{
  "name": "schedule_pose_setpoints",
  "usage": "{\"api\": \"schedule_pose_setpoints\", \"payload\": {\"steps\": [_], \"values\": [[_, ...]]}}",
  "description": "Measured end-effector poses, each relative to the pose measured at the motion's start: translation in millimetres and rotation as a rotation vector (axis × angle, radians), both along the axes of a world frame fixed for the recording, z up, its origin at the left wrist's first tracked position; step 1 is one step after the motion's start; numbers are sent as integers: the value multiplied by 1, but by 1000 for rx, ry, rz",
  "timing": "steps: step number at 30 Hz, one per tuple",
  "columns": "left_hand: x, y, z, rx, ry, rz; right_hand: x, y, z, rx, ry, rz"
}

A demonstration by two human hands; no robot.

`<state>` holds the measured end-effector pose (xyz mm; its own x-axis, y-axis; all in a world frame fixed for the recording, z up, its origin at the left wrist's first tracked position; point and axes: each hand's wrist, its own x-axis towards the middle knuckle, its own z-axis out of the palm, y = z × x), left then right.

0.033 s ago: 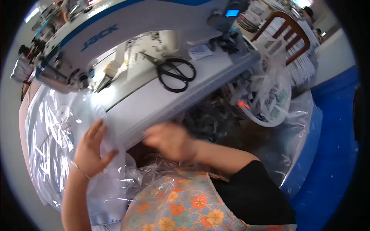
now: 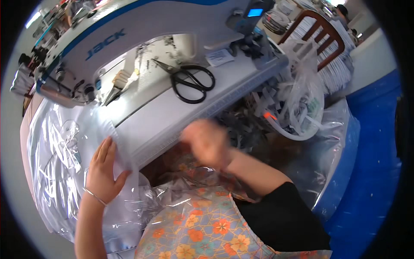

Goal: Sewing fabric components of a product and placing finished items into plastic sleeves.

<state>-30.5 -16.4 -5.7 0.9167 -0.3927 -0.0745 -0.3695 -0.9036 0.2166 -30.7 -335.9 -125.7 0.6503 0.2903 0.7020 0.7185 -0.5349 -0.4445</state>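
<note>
Down at the near edge of the white sewing table (image 2: 172,116), the left hand (image 2: 103,172) lies flat and spread on a sheet of clear plastic film (image 2: 64,164), with the thumb out to the right and the fingers pointing up toward the machine. It pinches nothing; the palm simply presses the film where it drapes over the table's left corner and hangs down toward the lap. A thin silver bangle (image 2: 95,196) circles that wrist.

The right hand (image 2: 207,142) hovers just off the table's front edge, to the right of the left hand. It is smeared by motion, so I cannot tell whether its fingers are curled around anything or loose. Its forearm runs back to a black sleeve (image 2: 280,216), and below it more crinkled clear film lies over a floral patterned fabric (image 2: 202,228) on the lap.

On the tabletop, well beyond both hands, black-handled scissors (image 2: 189,82) lie with blades partly apart, pointing up-left. The white and blue sewing machine (image 2: 129,39) arches over them. To the right of the table, a clear bag stuffed with white fabric strips (image 2: 302,103) sits beside a brown wooden chair (image 2: 319,34), above a blue floor (image 2: 371,172).
</note>
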Motion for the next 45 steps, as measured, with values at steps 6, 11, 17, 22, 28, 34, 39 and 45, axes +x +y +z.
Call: {"api": "schedule_pose_setpoints", "payload": {"steps": [6, 11, 17, 22, 28, 34, 39, 45], "values": [[-19, 5, -34, -59, -300, 32, 32, -225, -9, 205, 369, -1072], [-13, 5, -39, -89, -406, 43, 25, -260, -15, -265, 809, -982], [2, 4, -21, -138, -334, 48, 20, -211, 67, 722, 318, -606], [23, 36, 7, -529, -120, 184, 65, -78, 111, 178, 161, -247], [53, 37, 47, -971, 133, 353, 82, 170, 53, -5, 541, 738], [30, 28, 28, -218, 31, 27, 33, 224, 43, 348, 1156, 1232], [28, 44, 21, -467, -78, -12, 53, 151, 58, -22, 688, 688], [30, 41, 23, -525, -93, -27, 62, 164, 61, -506, 104, 340]]}}
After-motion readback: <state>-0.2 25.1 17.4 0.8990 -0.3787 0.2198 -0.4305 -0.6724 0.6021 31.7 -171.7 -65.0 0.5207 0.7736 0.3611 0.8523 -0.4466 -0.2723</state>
